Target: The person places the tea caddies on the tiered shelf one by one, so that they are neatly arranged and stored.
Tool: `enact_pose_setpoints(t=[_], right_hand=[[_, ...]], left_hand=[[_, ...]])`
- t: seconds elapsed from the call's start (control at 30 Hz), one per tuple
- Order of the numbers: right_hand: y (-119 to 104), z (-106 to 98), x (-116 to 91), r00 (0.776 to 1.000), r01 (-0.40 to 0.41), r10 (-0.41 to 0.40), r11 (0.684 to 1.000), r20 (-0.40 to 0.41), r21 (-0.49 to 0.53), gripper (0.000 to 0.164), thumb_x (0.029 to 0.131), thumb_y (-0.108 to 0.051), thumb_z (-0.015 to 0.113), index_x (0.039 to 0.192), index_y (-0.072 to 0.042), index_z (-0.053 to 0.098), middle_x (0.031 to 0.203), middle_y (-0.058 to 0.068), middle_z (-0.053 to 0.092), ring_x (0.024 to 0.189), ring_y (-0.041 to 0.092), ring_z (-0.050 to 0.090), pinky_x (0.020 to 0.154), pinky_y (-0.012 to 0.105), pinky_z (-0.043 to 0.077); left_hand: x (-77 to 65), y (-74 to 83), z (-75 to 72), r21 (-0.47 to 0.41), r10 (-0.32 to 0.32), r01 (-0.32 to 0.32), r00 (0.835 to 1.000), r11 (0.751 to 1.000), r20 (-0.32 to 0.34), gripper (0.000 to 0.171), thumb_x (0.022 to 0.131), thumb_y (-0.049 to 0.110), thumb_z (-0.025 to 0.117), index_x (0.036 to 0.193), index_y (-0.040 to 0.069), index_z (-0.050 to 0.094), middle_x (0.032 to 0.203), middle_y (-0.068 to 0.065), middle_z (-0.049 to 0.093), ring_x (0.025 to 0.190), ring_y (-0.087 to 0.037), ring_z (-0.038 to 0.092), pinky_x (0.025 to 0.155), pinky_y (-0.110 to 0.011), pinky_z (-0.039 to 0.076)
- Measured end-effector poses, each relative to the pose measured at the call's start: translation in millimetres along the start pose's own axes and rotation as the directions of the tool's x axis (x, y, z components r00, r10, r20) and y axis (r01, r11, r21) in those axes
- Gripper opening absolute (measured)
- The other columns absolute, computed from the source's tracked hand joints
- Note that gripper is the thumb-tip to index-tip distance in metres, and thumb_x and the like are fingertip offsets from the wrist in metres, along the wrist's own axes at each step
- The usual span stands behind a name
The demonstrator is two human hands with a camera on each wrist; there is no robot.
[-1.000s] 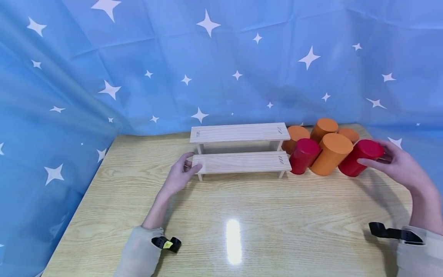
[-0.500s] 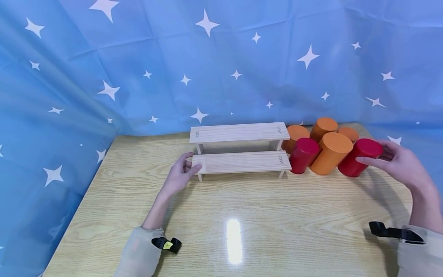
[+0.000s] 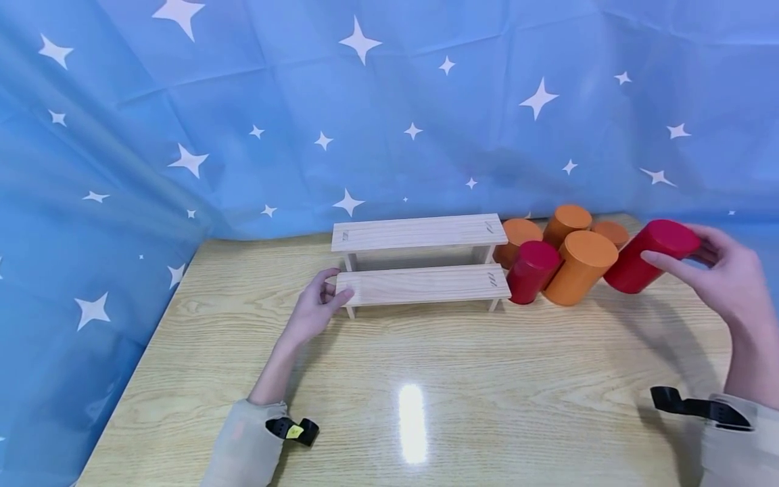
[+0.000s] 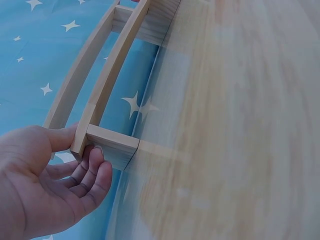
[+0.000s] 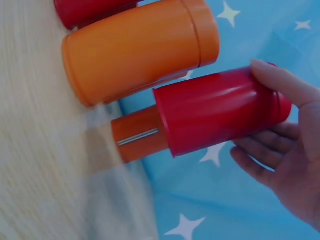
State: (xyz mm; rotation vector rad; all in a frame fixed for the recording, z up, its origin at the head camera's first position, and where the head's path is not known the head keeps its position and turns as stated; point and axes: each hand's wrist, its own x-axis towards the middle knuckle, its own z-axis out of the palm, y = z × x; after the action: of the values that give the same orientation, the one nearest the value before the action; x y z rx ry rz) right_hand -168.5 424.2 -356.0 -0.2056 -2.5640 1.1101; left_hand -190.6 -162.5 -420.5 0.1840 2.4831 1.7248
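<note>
My right hand (image 3: 721,270) grips a red canister (image 3: 651,257) near its lid, thumb on the near side and fingers behind. In the right wrist view the red canister (image 5: 220,110) is raised off the table and overlaps a smaller orange canister (image 5: 137,135) behind it. My left hand (image 3: 316,304) pinches the left end of the lower board of a two-tier wooden shelf (image 3: 426,284). The left wrist view shows the thumb on top of the board (image 4: 105,85) and curled fingers beneath, beside the shelf's leg (image 4: 112,142).
Right of the shelf stand a second red canister (image 3: 533,270) and several orange canisters, the tall one (image 3: 581,267) in front. A blue star-patterned cloth (image 3: 389,122) hangs behind the wooden table (image 3: 517,392). Both shelf tiers are bare.
My right hand has lifted the red canister up from the table, slightly to the right and back. The left hand stays on the shelf's end.
</note>
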Motion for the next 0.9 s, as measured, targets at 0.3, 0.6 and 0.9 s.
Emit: enact_pose_setpoints(t=[0.3,0.6,0.9], right_hand=[[-29,-2,-8,0.980,0.075,-0.040,0.982,-0.196,0.173,0.059,0.093,-0.005,0.071,0.147,-0.020,0.052,0.120,-0.023,0.052,0.106,-0.004,0.047,0.086,0.001,0.039],[-55,1,-12,0.967,0.152,-0.105,0.969,-0.233,0.194,0.062,0.089,0.006,0.072,0.142,-0.022,0.058,0.126,-0.016,0.056,0.110,0.000,0.049,0.089,0.006,0.040],[-79,13,-19,0.974,0.198,-0.172,0.964,-0.148,0.179,0.061,0.086,0.001,0.077,0.142,-0.016,0.059,0.120,-0.014,0.058,0.104,0.000,0.054,0.077,0.004,0.042]], left_hand=[[0.9,-3.0,-0.5,0.001,-0.005,0.005,1.000,1.000,-0.001,0.063,0.100,0.022,0.066,0.151,0.000,0.037,0.100,-0.012,0.054,0.084,-0.021,0.056,0.071,-0.028,0.049],[1.8,-1.0,0.6,-0.023,-0.009,0.009,1.000,1.000,0.007,0.065,0.100,0.023,0.067,0.152,-0.001,0.036,0.104,-0.013,0.054,0.090,-0.028,0.059,0.076,-0.034,0.051],[-1.8,9.8,0.6,-0.027,-0.041,0.041,0.999,0.999,0.009,0.065,0.101,0.015,0.065,0.152,-0.006,0.032,0.102,-0.014,0.055,0.096,-0.041,0.058,0.080,-0.044,0.050]])
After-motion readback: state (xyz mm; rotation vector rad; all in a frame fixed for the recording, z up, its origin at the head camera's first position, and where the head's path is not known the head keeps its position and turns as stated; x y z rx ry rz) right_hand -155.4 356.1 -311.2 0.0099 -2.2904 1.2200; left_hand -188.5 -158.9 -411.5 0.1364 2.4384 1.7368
